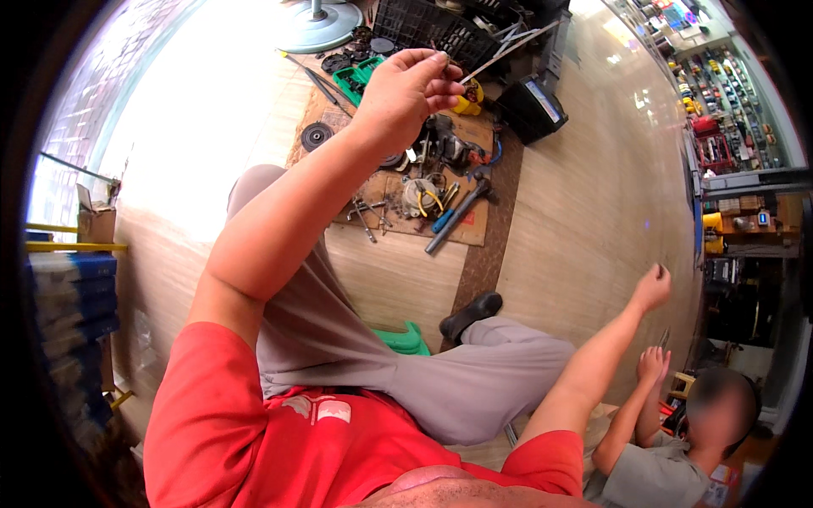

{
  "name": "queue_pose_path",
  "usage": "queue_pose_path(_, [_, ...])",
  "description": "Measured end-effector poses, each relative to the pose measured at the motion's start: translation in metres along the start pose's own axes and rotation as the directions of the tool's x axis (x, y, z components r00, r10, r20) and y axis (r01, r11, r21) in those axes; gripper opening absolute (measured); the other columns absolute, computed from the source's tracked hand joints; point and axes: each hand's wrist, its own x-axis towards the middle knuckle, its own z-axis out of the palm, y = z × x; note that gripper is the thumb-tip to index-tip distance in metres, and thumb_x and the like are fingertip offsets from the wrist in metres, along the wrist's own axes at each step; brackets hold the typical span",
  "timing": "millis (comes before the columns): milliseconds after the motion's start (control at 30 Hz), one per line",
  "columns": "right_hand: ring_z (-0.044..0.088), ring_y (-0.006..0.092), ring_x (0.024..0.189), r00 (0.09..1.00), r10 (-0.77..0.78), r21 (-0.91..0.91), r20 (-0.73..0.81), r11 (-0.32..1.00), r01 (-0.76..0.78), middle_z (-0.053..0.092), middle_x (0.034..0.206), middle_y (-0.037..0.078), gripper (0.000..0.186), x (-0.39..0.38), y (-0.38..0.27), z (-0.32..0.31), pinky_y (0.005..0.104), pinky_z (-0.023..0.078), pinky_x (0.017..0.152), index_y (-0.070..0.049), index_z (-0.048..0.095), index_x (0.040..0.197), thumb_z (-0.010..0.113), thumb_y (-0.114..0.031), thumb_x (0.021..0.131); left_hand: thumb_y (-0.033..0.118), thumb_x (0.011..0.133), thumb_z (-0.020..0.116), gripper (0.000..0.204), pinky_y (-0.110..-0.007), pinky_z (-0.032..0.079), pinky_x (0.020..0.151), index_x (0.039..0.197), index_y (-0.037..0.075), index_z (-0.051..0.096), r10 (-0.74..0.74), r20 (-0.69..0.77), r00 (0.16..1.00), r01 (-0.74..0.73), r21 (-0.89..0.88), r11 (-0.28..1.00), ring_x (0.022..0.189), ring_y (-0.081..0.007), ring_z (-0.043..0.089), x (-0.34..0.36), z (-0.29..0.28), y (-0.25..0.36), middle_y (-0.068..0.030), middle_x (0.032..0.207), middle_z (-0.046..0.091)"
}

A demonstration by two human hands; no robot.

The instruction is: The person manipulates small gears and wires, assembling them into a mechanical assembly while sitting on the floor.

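Note:
My left hand (412, 91) is raised over the far end of a cardboard sheet (468, 235), thumb and fingers pinched together. Something small and dark shows at the fingertips, too small to name. A thin metal strip (517, 44) runs behind the fingers; I cannot tell whether they touch it. Below that hand lie a dark machine part (457, 146), a round metal part (417, 196), yellow-handled pliers (432, 200) and a hammer (456, 218). Out to the right, my right hand (652, 286) is closed above the floor, and what its fingers hold is hidden.
A black box (532, 110), a green case (356, 80) and a black crate (440, 35) stand around the far cardboard. A black wheel (317, 135) lies left. Another person (656, 474) sits at lower right, near stocked shelves (720, 102). A green stool (405, 340) shows beneath me.

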Motion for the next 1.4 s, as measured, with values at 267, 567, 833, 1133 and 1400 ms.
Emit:
queue_pose_path(267, [0.064,0.0330,0.102,0.652,0.022,-0.141,0.758,0.981,0.131,0.066,0.111,0.021,0.042,-0.022,0.092,0.037,0.0416,0.049,0.088,-0.001,0.063,0.118,0.066,-0.021,0.081,0.013,0.095,0.059,0.019,-0.027,0.057,0.070,0.106,-0.001,0.055,-0.043,0.117,0.992,0.027,0.132,0.991,0.077,-0.0140,0.065,-0.012,0.022,-0.023,-0.0108,0.094,0.065])
queue_pose_path(567, [0.061,0.0265,0.114,0.710,-0.115,0.341,0.695,0.922,-0.184,0.061,0.126,0.018,0.041,-0.060,-0.156,-0.005,0.0366,0.052,0.091,0.001,0.055,0.130,0.056,-0.016,0.093,0.010,0.091,0.063,0.019,-0.026,0.053,0.061,0.102,-0.004,0.056,-0.137,0.245,0.960,0.023,0.416,0.909,0.069,-0.0127,0.064,-0.032,0.024,-0.058,-0.0071,0.080,0.064])
queue_pose_path(833, [0.054,0.0221,0.119,0.529,-0.601,0.782,0.599,0.295,-0.550,0.046,0.141,0.018,0.051,-0.142,-0.282,-0.067,0.0322,0.055,0.085,0.002,0.033,0.143,0.053,-0.015,0.099,0.009,0.090,0.065,0.019,-0.025,0.052,0.063,0.104,-0.002,0.057,-0.281,0.408,0.868,0.072,0.458,0.886,0.072,-0.0093,0.061,-0.045,0.033,-0.080,-0.0042,0.085,0.064])
queue_pose_path(1133, [0.060,0.0193,0.107,0.294,-0.700,0.536,0.651,0.150,-0.831,0.056,0.122,0.010,0.048,-0.163,-0.291,-0.063,0.0380,0.057,0.085,-0.001,0.034,0.142,0.050,-0.018,0.100,0.012,0.093,0.064,0.018,-0.022,0.050,0.064,0.106,0.001,0.058,-0.370,0.442,0.817,0.212,0.367,0.906,0.073,-0.0073,0.059,-0.050,0.032,-0.077,-0.0015,0.088,0.064])
queue_pose_path(1400, [0.060,0.0071,0.078,0.415,-0.544,0.651,0.729,0.365,-0.665,0.065,0.092,0.002,0.027,-0.166,-0.287,-0.058,0.0214,0.049,0.066,0.002,0.054,0.121,0.055,-0.013,0.098,0.011,0.091,0.066,0.020,-0.022,0.049,0.061,0.107,0.001,0.058,-0.308,0.319,0.896,0.143,0.450,0.882,0.072,-0.0059,0.059,-0.048,0.035,-0.076,-0.0011,0.085,0.064])
